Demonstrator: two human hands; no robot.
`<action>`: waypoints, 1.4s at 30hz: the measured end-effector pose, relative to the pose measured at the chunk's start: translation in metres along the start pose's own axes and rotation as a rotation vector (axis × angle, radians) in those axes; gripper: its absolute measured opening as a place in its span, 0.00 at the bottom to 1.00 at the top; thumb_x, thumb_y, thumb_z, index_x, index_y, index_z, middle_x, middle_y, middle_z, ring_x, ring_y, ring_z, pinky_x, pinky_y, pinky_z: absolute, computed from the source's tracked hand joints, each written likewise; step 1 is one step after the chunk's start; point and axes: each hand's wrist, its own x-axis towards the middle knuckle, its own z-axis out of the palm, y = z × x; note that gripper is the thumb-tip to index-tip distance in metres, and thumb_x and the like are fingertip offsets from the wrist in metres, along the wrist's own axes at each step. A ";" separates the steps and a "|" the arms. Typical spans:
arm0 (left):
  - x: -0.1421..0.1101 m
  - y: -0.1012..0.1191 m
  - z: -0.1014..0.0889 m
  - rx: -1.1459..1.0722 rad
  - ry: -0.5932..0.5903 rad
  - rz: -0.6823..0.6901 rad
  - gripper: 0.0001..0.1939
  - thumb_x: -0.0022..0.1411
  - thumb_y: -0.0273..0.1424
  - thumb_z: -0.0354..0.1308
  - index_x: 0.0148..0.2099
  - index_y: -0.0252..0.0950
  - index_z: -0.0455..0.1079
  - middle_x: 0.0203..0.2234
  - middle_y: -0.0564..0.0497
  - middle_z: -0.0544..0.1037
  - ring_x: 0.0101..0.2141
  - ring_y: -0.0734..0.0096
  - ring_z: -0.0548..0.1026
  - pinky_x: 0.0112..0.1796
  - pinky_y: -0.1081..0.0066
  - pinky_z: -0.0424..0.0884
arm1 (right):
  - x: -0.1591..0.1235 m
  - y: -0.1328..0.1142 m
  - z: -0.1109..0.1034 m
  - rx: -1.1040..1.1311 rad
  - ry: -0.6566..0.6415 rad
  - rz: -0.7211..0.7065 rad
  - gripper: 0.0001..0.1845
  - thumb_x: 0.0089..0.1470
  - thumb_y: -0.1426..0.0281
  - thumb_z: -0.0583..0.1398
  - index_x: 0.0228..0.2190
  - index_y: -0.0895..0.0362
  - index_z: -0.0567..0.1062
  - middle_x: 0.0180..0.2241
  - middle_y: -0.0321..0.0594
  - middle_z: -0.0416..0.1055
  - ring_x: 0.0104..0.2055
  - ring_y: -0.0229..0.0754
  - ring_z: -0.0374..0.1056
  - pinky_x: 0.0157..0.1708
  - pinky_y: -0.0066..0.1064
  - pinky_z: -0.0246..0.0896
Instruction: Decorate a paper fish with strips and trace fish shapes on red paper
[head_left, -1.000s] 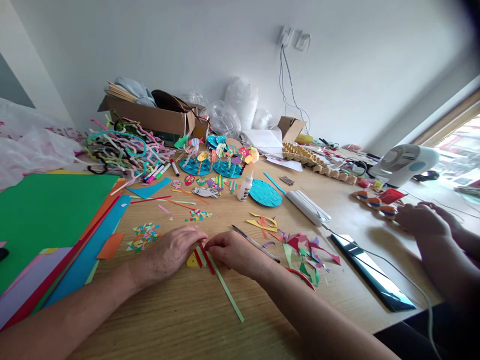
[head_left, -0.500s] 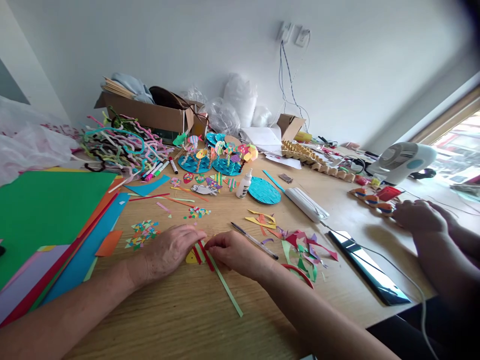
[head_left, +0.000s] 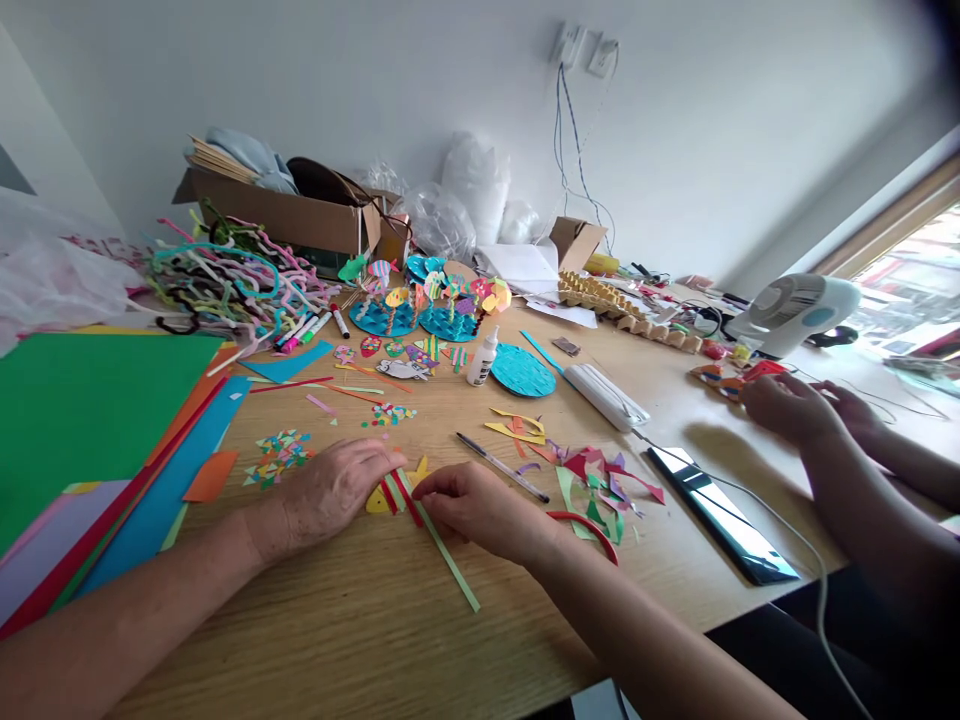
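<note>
A yellow paper fish [head_left: 376,502] lies on the table between my hands, crossed by red paper strips [head_left: 406,497] and light green ones. A long light green paper strip [head_left: 454,562] runs over it toward me, its near end loose on the wood. My left hand [head_left: 337,487] is closed, its fingertips pressing the strips' far end against the fish and hiding part of it. My right hand [head_left: 474,508] pinches the long strip beside the fish with thumb and forefinger; its other fingers are curled under. Just beyond it lies a pen [head_left: 501,467].
Paper scraps [head_left: 600,480], red scissor handles [head_left: 589,528] and a phone [head_left: 724,515] lie to the right. A glue bottle [head_left: 482,360] stands beside a blue disc [head_left: 523,370]. Coloured sheets [head_left: 112,400] cover the left. Another person's hands [head_left: 795,405] hold egg-carton pieces.
My hands stay almost in place on the strips, and a bit more of the fish's yellow tail shows. The other person's hands moved left onto the carton piece. The view shifted slightly.
</note>
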 end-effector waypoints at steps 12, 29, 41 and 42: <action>-0.001 -0.001 0.000 -0.022 -0.006 0.001 0.18 0.62 0.20 0.42 0.50 0.35 0.66 0.42 0.46 0.76 0.45 0.67 0.72 0.47 0.66 0.68 | -0.008 -0.001 -0.001 -0.045 0.060 -0.034 0.16 0.48 0.76 0.51 0.34 0.59 0.77 0.16 0.29 0.61 0.20 0.32 0.56 0.22 0.24 0.48; -0.001 0.000 -0.002 -0.052 -0.008 -0.021 0.19 0.62 0.21 0.42 0.50 0.36 0.67 0.42 0.47 0.76 0.46 0.66 0.71 0.48 0.65 0.68 | -0.002 0.001 0.002 -0.036 0.049 -0.011 0.16 0.48 0.75 0.51 0.32 0.58 0.78 0.19 0.31 0.63 0.21 0.32 0.55 0.21 0.24 0.47; 0.000 -0.002 -0.002 -0.064 0.003 0.012 0.19 0.61 0.20 0.41 0.50 0.36 0.66 0.42 0.47 0.76 0.45 0.69 0.72 0.47 0.67 0.68 | 0.000 -0.003 0.002 -0.059 0.087 -0.007 0.16 0.48 0.75 0.52 0.33 0.57 0.78 0.20 0.31 0.65 0.22 0.33 0.57 0.22 0.24 0.48; 0.000 -0.002 -0.002 -0.066 0.005 0.016 0.19 0.61 0.20 0.41 0.50 0.36 0.66 0.42 0.47 0.76 0.45 0.69 0.72 0.47 0.67 0.68 | 0.002 -0.002 0.002 -0.050 0.086 -0.008 0.16 0.47 0.75 0.52 0.33 0.58 0.78 0.20 0.31 0.65 0.22 0.32 0.57 0.22 0.24 0.47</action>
